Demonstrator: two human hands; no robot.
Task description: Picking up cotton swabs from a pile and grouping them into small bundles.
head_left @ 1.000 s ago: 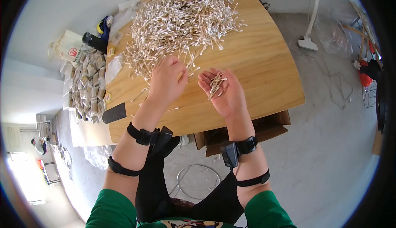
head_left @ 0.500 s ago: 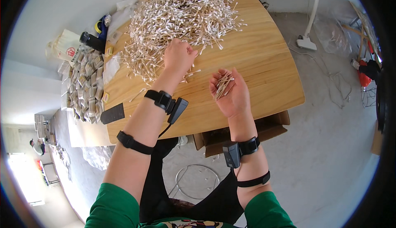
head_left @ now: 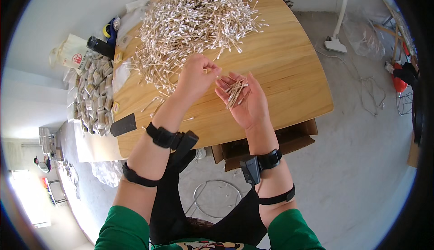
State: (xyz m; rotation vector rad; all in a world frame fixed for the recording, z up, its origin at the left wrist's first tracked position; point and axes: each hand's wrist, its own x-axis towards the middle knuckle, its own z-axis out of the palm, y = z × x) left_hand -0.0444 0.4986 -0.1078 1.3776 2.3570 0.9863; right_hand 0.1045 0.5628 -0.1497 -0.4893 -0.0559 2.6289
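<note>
A small bunch of cotton swabs (head_left: 235,92) lies across the upturned palm and half-curled fingers of my right hand (head_left: 251,105), above the front of the table. Close to its left, my left hand (head_left: 197,79) has thumb and fingers pinched together, a small white swab tip showing at their ends; most of that swab is hidden. Behind both hands spreads a large heap of loose cotton swabs (head_left: 199,21), wooden sticks with white tips. A few stray swabs lie on the wood beside my left forearm.
Left of the wooden table (head_left: 289,73) is a pile of small packed bags (head_left: 94,96), with a black cylinder (head_left: 100,46) and a white printed bag (head_left: 72,51) behind. A dark flat piece (head_left: 123,124) lies at the left edge. An open cardboard box (head_left: 289,139) sits under the front.
My left hand has come away from the heap, moving right and nearer, up to the right hand. My right hand has shifted slightly left, still carrying the swabs.
</note>
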